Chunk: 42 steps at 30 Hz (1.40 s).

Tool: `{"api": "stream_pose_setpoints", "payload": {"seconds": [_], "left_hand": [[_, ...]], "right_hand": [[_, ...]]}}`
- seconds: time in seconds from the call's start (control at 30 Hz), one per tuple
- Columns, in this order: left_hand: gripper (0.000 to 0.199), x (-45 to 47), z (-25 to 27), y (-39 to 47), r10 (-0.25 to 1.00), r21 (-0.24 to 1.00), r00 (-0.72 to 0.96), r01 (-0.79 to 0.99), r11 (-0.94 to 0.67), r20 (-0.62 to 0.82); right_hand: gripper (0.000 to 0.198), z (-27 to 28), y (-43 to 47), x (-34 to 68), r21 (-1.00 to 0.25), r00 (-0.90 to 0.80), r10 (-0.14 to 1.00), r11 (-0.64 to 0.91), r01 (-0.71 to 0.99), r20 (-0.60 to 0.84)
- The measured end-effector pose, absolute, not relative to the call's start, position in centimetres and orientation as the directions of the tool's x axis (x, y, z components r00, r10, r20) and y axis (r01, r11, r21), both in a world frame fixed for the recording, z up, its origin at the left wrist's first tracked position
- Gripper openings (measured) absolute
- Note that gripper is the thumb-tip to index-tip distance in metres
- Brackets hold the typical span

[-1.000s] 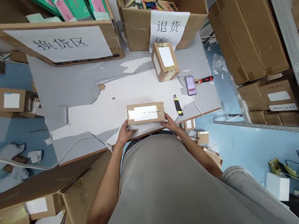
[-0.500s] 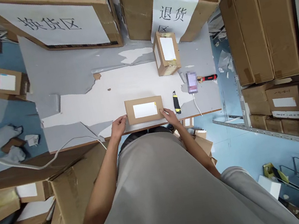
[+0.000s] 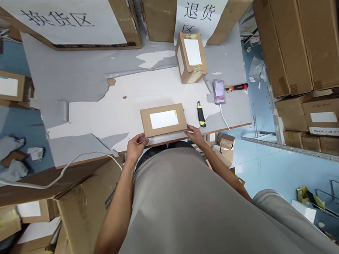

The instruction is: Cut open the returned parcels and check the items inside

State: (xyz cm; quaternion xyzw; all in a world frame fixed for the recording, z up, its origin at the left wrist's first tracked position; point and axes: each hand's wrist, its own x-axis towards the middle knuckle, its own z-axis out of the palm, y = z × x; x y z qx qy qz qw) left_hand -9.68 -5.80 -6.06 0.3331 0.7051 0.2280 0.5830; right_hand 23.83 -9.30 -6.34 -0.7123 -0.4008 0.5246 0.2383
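Observation:
A flat brown cardboard box (image 3: 147, 123) with a white label (image 3: 164, 119) on top is in front of me, at the table's near edge. At its near left corner, my left hand (image 3: 137, 146) has its fingers closed on the cardboard. My right hand (image 3: 195, 134) grips the near right corner, thumb and fingers close together. The fingertips are partly hidden at the box's near edge. To the right of the box lies a yellow and black utility knife (image 3: 200, 115). Beyond it are a phone (image 3: 219, 92) on a white cable and a red and black handled tool (image 3: 237, 87).
A taller taped carton (image 3: 190, 57) stands farther back on the table (image 3: 82, 81), whose grey covering is torn. Two large open boxes, the left one (image 3: 124, 21) and the right one (image 3: 159, 15), bear handwritten signs. Left, a big carton (image 3: 87, 220) holds parcels; right, shelving (image 3: 318, 153) holds cartons.
Both hands have shifted from the box's sides to its near corners. The box sits slightly farther from the table's near edge. The whole view has shifted a little.

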Motion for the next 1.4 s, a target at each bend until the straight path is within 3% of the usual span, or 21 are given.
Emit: {"api": "stream_pose_setpoints", "payload": {"seconds": [0.33, 0.57, 0.73, 0.9, 1.1, 1.23, 1.4], "left_hand": [[0.055, -11.0, -1.6, -4.5, 0.92, 0.874, -0.168, 0.288, 0.39, -0.355], [0.046, -10.5, -4.2, -3.7, 0.851, 0.795, -0.224, 0.306, 0.523, -0.474], [0.059, -11.2, -6.2, -4.8, 0.827, 0.8, -0.186, 0.214, 0.561, -0.53], [0.066, -12.0, -8.0, -6.0, 0.793, 0.731, -0.178, 0.312, 0.607, -0.582], [0.091, -11.0, -9.2, -5.9, 0.759, 0.677, -0.141, 0.371, 0.636, -0.636], [0.077, -10.3, -9.1, -5.5, 0.774, 0.7, -0.102, 0.366, 0.613, -0.625], [0.055, -10.8, -7.4, -5.1, 0.814, 0.76, -0.124, 0.303, 0.575, -0.567]], "right_hand": [[0.055, -1.2, -4.8, 24.4, -0.827, 0.165, 0.937, -0.348, 0.442, -0.307], [0.048, -3.1, -4.2, 23.1, -0.731, 0.137, 0.902, -0.413, 0.543, -0.409], [0.057, -4.8, -5.8, 23.9, -0.763, 0.132, 0.87, -0.481, 0.432, -0.474], [0.063, -6.8, -7.3, 24.8, -0.715, 0.17, 0.819, -0.564, 0.412, -0.548], [0.088, -8.5, -7.4, 23.6, -0.698, 0.133, 0.761, -0.638, 0.325, -0.635], [0.082, -8.7, -7.0, 22.4, -0.778, 0.055, 0.818, -0.563, 0.278, -0.572], [0.067, -7.3, -6.9, 22.7, -0.793, 0.089, 0.84, -0.537, 0.288, -0.536]]}}
